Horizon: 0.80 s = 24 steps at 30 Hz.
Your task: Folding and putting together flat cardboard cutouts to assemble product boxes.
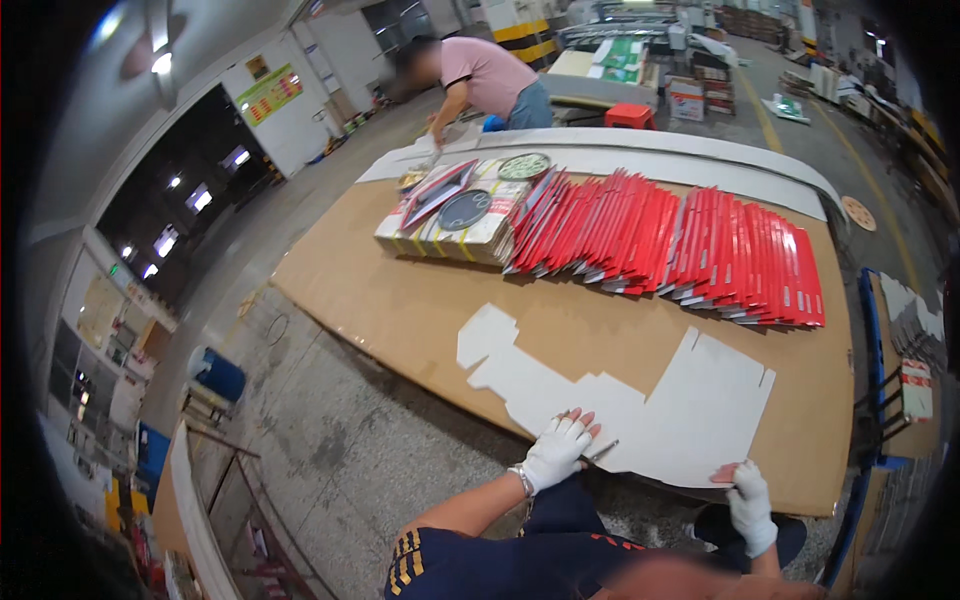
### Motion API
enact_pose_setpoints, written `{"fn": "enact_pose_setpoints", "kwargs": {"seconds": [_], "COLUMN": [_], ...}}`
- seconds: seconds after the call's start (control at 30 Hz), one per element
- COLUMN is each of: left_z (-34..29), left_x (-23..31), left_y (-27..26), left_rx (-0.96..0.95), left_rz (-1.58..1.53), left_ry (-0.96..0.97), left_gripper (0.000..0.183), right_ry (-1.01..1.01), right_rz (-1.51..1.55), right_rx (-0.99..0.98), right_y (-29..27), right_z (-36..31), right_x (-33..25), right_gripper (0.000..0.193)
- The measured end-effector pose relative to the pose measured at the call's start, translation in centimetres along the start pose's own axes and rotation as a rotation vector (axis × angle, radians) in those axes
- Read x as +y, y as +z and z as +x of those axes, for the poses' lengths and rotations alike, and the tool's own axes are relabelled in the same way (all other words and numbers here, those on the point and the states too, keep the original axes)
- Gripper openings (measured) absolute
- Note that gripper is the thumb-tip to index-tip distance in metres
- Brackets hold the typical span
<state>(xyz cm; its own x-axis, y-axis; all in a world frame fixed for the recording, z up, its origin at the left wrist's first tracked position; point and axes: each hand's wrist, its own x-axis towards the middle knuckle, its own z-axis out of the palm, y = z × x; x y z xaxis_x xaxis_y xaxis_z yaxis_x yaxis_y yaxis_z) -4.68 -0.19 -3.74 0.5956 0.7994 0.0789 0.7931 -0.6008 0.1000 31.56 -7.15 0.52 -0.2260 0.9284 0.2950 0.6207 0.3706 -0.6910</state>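
A white die-cut cardboard blank lies flat at the near edge of the brown-topped table. My left hand, in a white glove with bare fingertips, rests on it with the fingers stretched out. Beside its thumb lies a slim dark pen-like tool; whether the hand grips it I cannot tell. My right hand, gloved the same way, has its fingers closed on the blank's near right edge. Across the table, red-and-white flat card pieces stand in a long overlapping row.
A wrapped bundle with a dark round piece on top is left of the red row. White strips line the far edge. A person in a pink shirt leans over the far left corner. A blue bin stands left on the floor.
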Motion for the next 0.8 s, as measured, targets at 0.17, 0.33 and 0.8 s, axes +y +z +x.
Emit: {"fn": "enact_pose_setpoints", "kwargs": {"seconds": [0.17, 0.33, 0.8], "left_z": [4.0, 6.4, 9.9], "left_x": [-0.6, 1.9, 10.0], "left_y": [3.5, 5.7, 6.4], "left_rx": [0.074, 0.009, 0.003], "left_rz": [-0.373, -0.665, -0.458], "left_ry": [0.269, 0.247, 0.16], "left_gripper": [0.034, 0.027, 0.03], "right_ry": [0.406, 0.307, 0.893], "right_rz": [0.385, -0.021, -0.134], "right_rx": [0.222, 0.417, 0.668], "right_y": [-3.2, -1.0, 2.4], "right_z": [-6.8, -11.1, -8.8], "right_x": [1.6, 3.4, 7.4], "right_gripper": [0.022, 0.013, 0.081]}}
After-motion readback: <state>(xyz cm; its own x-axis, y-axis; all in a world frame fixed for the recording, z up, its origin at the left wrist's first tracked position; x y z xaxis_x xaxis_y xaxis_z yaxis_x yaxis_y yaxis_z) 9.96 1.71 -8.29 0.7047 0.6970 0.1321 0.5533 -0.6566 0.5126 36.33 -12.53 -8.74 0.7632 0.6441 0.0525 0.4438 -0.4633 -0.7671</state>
